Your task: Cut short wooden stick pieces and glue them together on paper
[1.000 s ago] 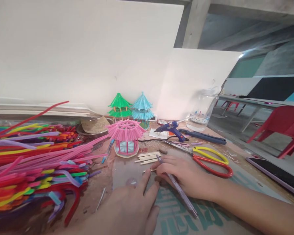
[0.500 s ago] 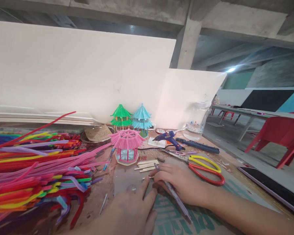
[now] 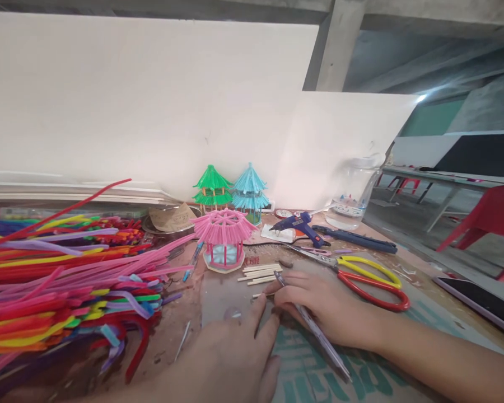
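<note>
Right hand (image 3: 319, 305) gripped a pen (image 3: 311, 327), its fingertips apparently pinching 1 short wooden stick (image 3: 258, 295) against the cardboard (image 3: 302, 369). Left hand (image 3: 231, 358) lay flat, fingers spread, holding nothing. Nearby loose sticks (image 3: 258, 272) could scatter if nudged.

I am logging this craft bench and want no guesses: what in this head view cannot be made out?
- Tip of the pen: hidden under the right hand that grips it.
- What lies beneath the left hand: covered by the palm, which is blurred and cut off by the bottom edge.
- Print on the cardboard: partly covered by the forearm and cut off.
- Label on the jar: too small to read.
- Dark tablet: cut off at the right edge.
</note>
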A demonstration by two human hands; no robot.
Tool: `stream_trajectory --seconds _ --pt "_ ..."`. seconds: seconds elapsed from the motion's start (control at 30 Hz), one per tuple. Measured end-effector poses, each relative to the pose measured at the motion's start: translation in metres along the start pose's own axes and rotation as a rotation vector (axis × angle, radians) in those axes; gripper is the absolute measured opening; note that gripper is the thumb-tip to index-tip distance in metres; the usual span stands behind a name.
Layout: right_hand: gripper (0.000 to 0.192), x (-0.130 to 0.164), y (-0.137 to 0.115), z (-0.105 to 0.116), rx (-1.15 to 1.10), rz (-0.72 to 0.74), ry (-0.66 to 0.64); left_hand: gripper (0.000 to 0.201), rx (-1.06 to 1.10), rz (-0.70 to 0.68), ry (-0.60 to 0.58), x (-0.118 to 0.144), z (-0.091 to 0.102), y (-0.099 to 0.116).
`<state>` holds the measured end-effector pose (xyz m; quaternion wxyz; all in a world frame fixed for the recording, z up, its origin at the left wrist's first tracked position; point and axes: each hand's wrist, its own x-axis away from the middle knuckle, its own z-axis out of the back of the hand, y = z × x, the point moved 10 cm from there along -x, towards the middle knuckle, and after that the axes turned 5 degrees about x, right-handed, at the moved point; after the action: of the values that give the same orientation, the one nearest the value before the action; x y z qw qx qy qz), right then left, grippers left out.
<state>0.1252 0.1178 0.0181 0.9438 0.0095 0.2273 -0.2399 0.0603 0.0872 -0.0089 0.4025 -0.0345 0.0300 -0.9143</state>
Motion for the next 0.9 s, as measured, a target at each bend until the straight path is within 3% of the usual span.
stream_trajectory --seconds 0.9 --pt "0.013 0.0006 0.0026 0.0004 -0.033 -0.003 0.014 0.055 -0.04 -0.021 0.021 -0.0023 -0.0047 0.0003"
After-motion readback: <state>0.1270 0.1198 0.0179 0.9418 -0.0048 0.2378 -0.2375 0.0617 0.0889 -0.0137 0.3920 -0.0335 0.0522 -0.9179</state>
